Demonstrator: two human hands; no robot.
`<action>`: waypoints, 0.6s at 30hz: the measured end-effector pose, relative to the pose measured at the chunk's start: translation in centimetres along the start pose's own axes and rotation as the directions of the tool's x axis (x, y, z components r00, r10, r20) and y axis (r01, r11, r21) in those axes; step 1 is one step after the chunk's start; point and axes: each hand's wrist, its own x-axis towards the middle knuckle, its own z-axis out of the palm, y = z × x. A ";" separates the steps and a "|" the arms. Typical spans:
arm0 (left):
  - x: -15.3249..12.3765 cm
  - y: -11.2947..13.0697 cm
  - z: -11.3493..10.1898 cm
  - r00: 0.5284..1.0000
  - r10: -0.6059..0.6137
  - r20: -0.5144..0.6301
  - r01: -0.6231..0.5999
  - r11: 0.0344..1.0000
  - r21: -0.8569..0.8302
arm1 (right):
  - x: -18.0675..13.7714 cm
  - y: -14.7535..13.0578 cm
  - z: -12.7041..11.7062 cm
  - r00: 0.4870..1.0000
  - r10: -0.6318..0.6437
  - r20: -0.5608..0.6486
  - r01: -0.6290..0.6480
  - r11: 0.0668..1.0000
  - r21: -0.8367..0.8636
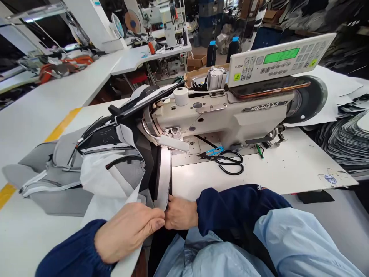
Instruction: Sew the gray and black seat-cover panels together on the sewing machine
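Pinching a long white strip (164, 179) edged in black near its lower end, the left hand (127, 231) and the right hand (180, 212) sit close together, fingers curled and almost touching, both closed on the layers there. The strip runs up from the hands toward the foot of a sewing machine (225, 119) and lies against a bulky grey and white fabric panel (54, 184) heaped on the worktop (37, 107) to the left. Beyond the hands lie black scissors (221, 158) and blue-handled snips (215, 151), and a phone (266, 86) rests on the machine.
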 end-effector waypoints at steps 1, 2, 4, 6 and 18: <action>-0.2 -0.1 0.2 0.999 -0.045 0.002 0.045 0.999 0.011 | 0.1 0.1 -0.1 1.000 -0.003 -0.018 0.002 1.000 -0.016; -0.3 -0.2 0.5 0.996 -0.087 -0.018 0.087 0.995 0.042 | 0.1 0.1 -0.2 0.999 -0.003 -0.032 0.002 0.999 -0.040; 0.0 -0.6 1.4 0.990 -0.126 -0.067 0.134 0.982 0.130 | 0.3 0.3 -0.4 0.999 -0.020 -0.050 0.016 0.997 -0.071; 0.4 -1.0 2.3 0.989 -0.133 -0.058 0.142 0.967 0.213 | 0.3 0.4 -0.7 0.997 -0.047 -0.056 0.044 0.997 -0.057; 1.4 0.9 4.5 0.964 -0.046 -0.263 0.173 0.857 0.486 | 0.4 0.1 -2.7 0.992 0.063 0.112 -0.068 0.997 0.043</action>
